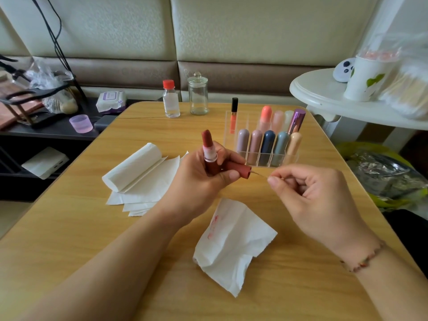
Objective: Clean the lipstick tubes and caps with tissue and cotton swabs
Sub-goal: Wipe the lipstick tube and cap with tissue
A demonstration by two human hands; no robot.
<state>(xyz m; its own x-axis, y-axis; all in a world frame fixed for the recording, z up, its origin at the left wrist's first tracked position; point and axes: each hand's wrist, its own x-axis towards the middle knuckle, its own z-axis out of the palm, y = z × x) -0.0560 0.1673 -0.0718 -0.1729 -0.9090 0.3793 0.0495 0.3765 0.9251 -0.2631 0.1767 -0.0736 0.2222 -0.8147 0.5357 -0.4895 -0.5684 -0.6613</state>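
My left hand [203, 179] grips an open dark-red lipstick tube [209, 150], held upright with the bullet up. The same hand also holds its dark-red cap [238, 169] lying sideways, mouth toward the right. My right hand [308, 193] pinches a thin cotton swab stick [260, 174] whose tip reaches into the cap's mouth. A crumpled tissue [234, 246] with red smears lies on the wooden table [69, 228] below my hands. A roll of tissue [133, 166] with unrolled sheets lies to the left.
A clear organiser [266, 158] with several capped lipsticks stands behind my hands. A small red-capped bottle [171, 99] and a glass jar [198, 95] stand at the far edge. A white side table [324, 89] at right carries a paper cup [366, 77] and bagged swabs [407, 89].
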